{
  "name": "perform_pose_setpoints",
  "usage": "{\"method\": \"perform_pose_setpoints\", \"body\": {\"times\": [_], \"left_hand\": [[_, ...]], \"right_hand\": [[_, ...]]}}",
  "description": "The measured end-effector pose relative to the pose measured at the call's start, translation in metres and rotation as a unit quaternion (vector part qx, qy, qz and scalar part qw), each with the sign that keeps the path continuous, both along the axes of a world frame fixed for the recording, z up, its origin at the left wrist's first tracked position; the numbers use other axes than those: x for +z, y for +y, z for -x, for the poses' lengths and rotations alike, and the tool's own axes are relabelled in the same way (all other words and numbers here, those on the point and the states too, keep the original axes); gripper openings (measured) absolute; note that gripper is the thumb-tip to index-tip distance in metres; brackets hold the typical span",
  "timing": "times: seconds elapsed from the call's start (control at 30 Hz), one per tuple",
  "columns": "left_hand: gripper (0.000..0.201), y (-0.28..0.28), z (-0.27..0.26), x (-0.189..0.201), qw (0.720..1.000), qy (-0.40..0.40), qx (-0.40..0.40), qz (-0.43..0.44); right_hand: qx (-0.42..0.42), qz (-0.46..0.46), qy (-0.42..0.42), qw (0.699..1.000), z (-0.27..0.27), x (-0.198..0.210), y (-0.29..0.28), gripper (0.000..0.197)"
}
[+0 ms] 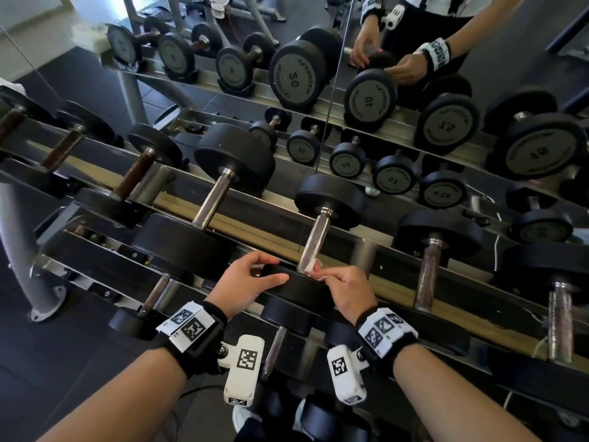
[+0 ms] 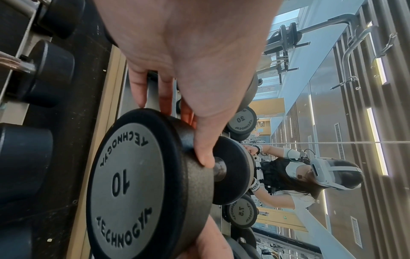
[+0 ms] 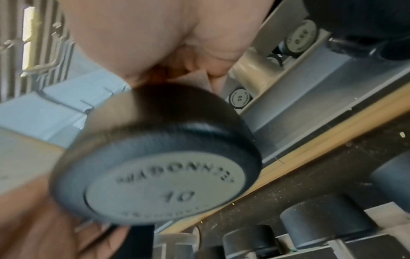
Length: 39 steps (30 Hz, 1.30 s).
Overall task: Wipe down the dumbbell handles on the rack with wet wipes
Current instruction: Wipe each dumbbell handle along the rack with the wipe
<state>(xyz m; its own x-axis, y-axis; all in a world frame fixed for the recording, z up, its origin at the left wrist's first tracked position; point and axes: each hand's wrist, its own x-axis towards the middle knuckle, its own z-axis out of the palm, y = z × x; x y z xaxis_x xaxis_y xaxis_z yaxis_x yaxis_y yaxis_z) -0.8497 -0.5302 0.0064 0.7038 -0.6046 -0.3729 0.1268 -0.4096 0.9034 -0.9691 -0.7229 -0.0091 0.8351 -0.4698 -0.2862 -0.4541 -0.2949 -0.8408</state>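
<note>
A black dumbbell marked 10 (image 1: 296, 290) lies on the rack's top tier (image 1: 255, 232), its steel handle (image 1: 317, 237) pointing away from me. My left hand (image 1: 277, 267) grips the near head (image 2: 133, 184), thumb along the rim and fingers curled over its far side. My right hand (image 1: 322, 273) pinches a white wet wipe (image 1: 310, 268) against the handle's near end, just above that head. The right wrist view shows the head's grey face (image 3: 164, 189) blurred, with my right hand (image 3: 177, 73) bunched over a pale scrap of wipe (image 3: 197, 78).
More dumbbells lie side by side on the tier: a bigger one (image 1: 210, 199) to the left, two with worn handles (image 1: 427, 275) to the right. A lower tier (image 1: 277, 346) holds smaller ones. A mirror (image 1: 414, 90) behind reflects the rack and me.
</note>
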Motion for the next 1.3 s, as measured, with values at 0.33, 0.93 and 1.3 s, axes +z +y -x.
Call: {"method": "perform_pose_setpoints", "body": {"times": [0.33, 0.93, 1.3], "left_hand": [[0.032, 0.001, 0.000, -0.001, 1.000, -0.013, -0.016, -0.015], [0.034, -0.001, -0.002, 0.001, 1.000, 0.008, -0.001, -0.023], [0.034, 0.000, -0.005, -0.001, 1.000, 0.009, -0.013, -0.020]], "right_hand": [[-0.181, -0.177, -0.022, 0.967, -0.045, 0.002, -0.037, 0.016], [-0.177, -0.299, -0.080, 0.934, -0.055, 0.018, -0.025, 0.032], [-0.176, -0.307, -0.016, 0.935, -0.027, 0.008, -0.026, 0.041]]}}
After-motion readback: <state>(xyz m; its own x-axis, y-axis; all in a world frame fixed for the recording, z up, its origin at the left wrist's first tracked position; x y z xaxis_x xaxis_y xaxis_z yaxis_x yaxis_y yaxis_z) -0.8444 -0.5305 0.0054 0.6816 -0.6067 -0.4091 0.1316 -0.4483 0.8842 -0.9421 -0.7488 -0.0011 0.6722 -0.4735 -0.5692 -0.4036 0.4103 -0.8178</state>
